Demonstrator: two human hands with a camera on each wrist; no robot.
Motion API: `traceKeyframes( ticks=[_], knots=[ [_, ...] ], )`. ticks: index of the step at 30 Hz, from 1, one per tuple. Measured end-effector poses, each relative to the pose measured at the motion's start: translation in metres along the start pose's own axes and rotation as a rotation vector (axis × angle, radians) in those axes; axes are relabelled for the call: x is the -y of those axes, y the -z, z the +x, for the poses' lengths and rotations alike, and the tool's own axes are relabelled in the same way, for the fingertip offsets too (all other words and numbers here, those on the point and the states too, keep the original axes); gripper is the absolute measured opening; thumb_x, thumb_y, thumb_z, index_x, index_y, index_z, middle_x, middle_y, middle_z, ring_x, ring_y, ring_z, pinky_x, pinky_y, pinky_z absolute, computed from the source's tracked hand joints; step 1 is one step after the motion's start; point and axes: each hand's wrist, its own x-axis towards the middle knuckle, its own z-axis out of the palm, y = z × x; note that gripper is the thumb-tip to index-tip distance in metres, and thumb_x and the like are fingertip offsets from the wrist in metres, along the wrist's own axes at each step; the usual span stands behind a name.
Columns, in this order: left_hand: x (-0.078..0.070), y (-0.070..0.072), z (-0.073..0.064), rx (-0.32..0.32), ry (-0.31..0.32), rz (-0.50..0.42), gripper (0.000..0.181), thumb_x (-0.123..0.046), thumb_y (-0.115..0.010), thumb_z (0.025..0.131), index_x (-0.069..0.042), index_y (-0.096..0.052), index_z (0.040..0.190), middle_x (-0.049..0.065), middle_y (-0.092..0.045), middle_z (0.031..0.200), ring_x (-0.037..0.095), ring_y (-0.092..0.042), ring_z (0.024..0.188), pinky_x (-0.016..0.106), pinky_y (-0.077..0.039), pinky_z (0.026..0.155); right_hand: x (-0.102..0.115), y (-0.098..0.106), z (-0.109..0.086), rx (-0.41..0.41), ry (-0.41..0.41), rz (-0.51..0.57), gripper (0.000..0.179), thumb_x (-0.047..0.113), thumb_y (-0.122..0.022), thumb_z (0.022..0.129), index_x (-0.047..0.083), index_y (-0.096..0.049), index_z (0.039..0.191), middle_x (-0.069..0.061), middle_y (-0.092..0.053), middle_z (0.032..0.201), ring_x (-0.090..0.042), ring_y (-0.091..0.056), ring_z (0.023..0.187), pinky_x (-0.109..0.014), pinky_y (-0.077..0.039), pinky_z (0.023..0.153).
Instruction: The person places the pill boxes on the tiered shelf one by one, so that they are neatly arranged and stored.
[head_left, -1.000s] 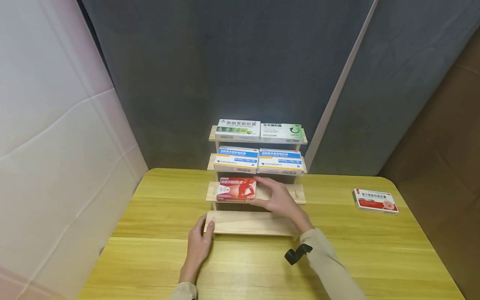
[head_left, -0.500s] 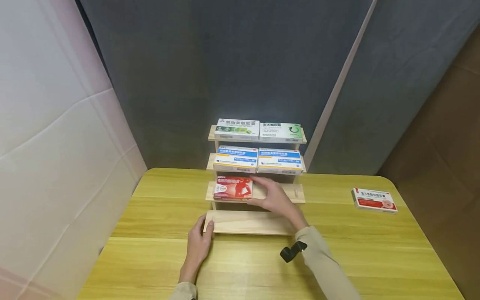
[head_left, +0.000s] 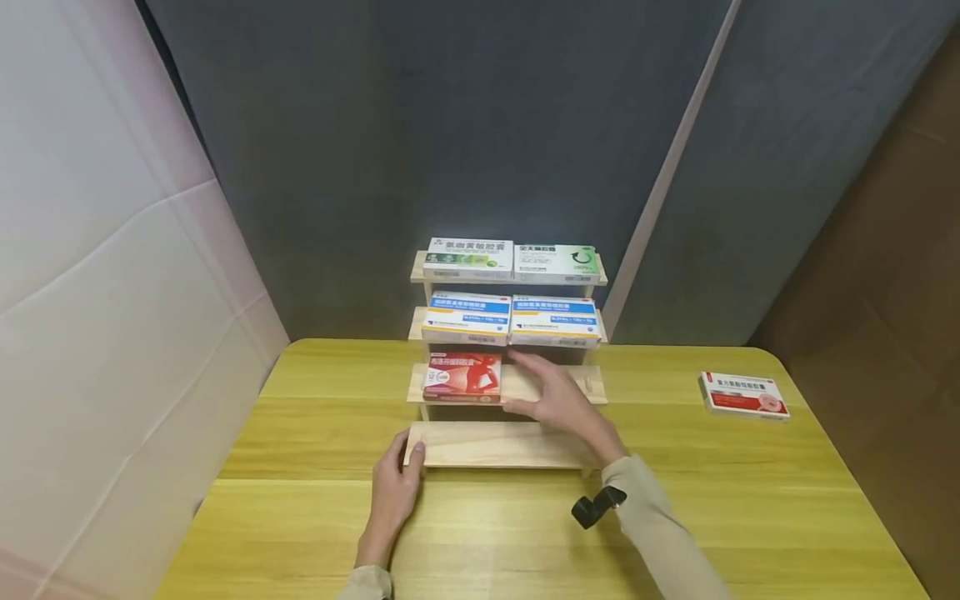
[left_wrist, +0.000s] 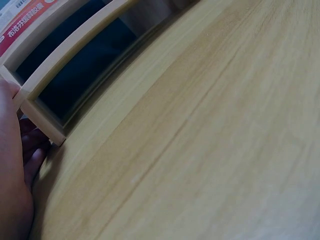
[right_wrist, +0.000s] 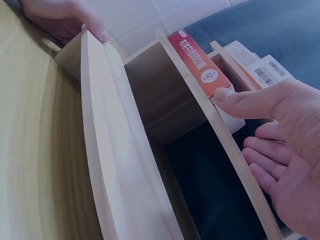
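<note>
A stepped wooden rack (head_left: 495,444) stands at the back of a yellow wooden table (head_left: 300,467). A red medicine box (head_left: 462,377) lies on the left half of its third tier. My right hand (head_left: 558,400) hovers beside the box's right end, fingers loosely spread. In the right wrist view its thumb (right_wrist: 235,100) touches the corner of the red box (right_wrist: 197,57). My left hand (head_left: 393,492) holds the bottom tier's left corner, thumb on top; the left wrist view shows the left hand (left_wrist: 12,175) pressed against the rack's corner (left_wrist: 45,125).
Two green-and-white boxes (head_left: 468,258) fill the top tier and two blue-and-white boxes (head_left: 467,317) the second. A red-and-white box (head_left: 744,395) lies on the table at the far right. Grey panels stand behind the rack and a pale wall to the left.
The red box has slid a little left and settled on the third tier. My right hand's fingers have eased off its right end. The left hand has stayed put.
</note>
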Motion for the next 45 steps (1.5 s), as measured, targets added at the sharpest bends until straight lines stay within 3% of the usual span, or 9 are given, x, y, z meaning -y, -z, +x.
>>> traceKeyframes(
  ticks=[13,23,35,45],
  knots=[
    [0.001,0.0,0.001,0.01,0.006,-0.014,0.033,-0.015,-0.06,0.101,0.002,-0.064,0.129,0.021,-0.068,0.13,0.034,-0.063,0.124,0.051,-0.049,0.108,-0.014,0.024,-0.027,-0.033,0.058,-0.017,0.081,0.028,-0.084,0.083,0.002,-0.047,0.15,-0.018,-0.049,0.154,-0.04,-0.043,0.144,-0.061,-0.032,0.12],
    [-0.002,0.001,0.001,-0.001,0.0,-0.004,0.032,-0.014,-0.06,0.101,0.002,-0.065,0.128,0.02,-0.069,0.127,0.031,-0.065,0.121,0.05,-0.051,0.106,-0.027,0.041,-0.041,-0.067,0.041,-0.034,0.08,0.025,-0.085,0.083,0.0,-0.047,0.149,-0.017,-0.05,0.152,-0.041,-0.046,0.141,-0.06,-0.035,0.118],
    [-0.002,0.001,0.001,0.009,0.008,-0.008,0.032,-0.014,-0.06,0.101,0.002,-0.064,0.129,0.02,-0.069,0.128,0.031,-0.065,0.12,0.045,-0.052,0.106,-0.049,0.069,-0.065,-0.084,-0.05,-0.042,0.08,0.031,-0.084,0.084,0.007,-0.047,0.151,-0.015,-0.049,0.154,-0.043,-0.043,0.143,-0.064,-0.034,0.117],
    [-0.001,0.0,0.0,0.008,0.001,0.002,0.032,-0.015,-0.06,0.101,0.001,-0.064,0.129,0.02,-0.068,0.13,0.031,-0.064,0.123,0.045,-0.05,0.107,-0.076,0.095,-0.093,-0.113,-0.131,-0.099,0.08,0.03,-0.081,0.087,0.002,-0.044,0.152,-0.023,-0.045,0.155,-0.047,-0.041,0.142,-0.068,-0.034,0.115]
  ],
)
